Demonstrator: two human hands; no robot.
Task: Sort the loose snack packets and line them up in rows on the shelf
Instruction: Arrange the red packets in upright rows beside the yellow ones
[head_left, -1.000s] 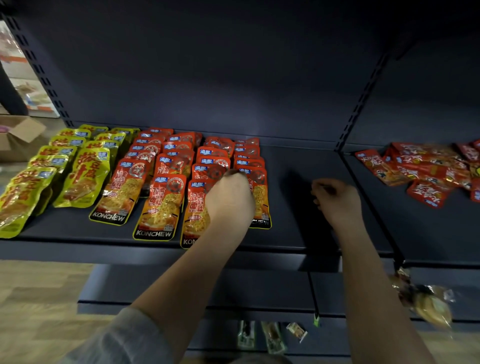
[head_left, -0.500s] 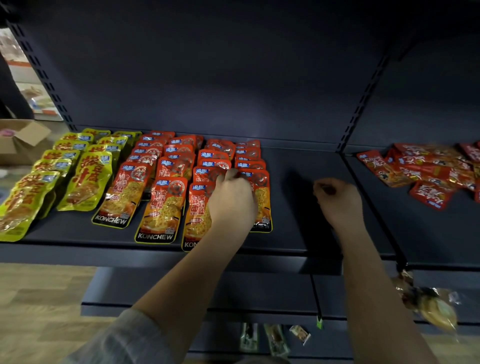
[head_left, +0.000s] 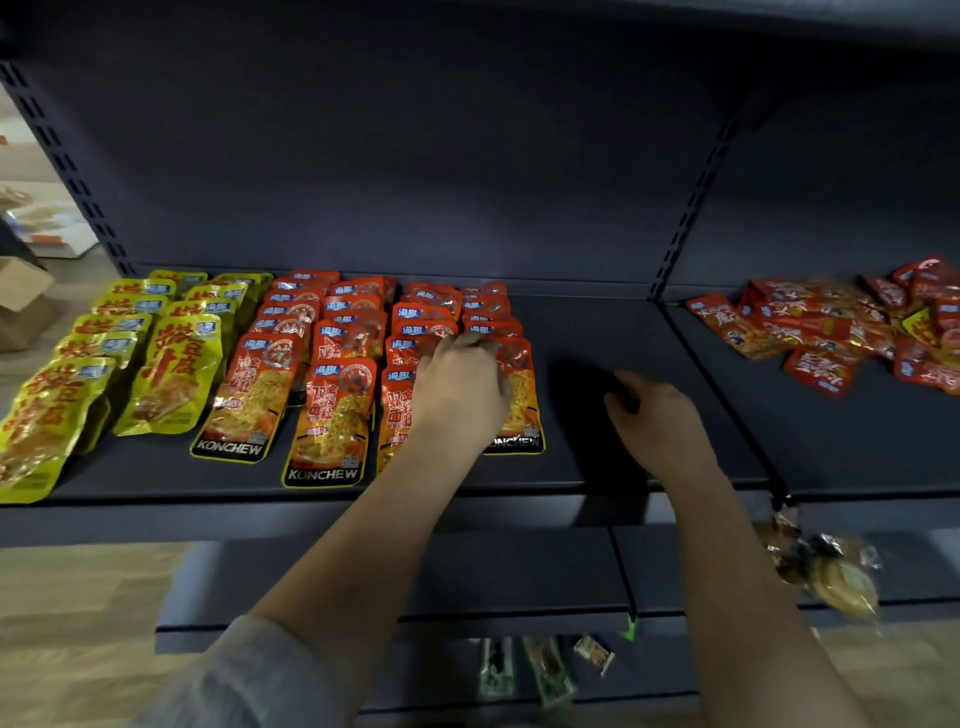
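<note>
The orange packets (head_left: 332, 415) lay in four rows on the dark shelf (head_left: 597, 467), each row overlapping from the back wall to the front edge. The front ones showed a black band with the word KONCHEW and a picture of yellow noodles. To the left of them stood two rows of yellow packets (head_left: 171, 374), also overlapping. On the next shelf section to the right, a loose pile of red packets (head_left: 826, 338) was still not sorted; they lay crossed over each other in many directions.

My left hand (head_left: 460, 395) rested on top of the two right orange rows, with the fingers stretched forward and a little spread, the tips touching the packets further back. I could not tell if the thumb pinched anything below. My right hand (head_left: 657, 415) was over the bare part of the shelf, beside the orange rows, fingers loosely curled and holding nothing.

Compared with half a second before, my left fingers had reached more to the back and were spread more. My right hand, which was a closed fist then, had loosened and come lower and nearer to the front edge. The packets themselves kept their places.

On a lower shelf lay some small wrapped snacks (head_left: 540, 670).
</note>
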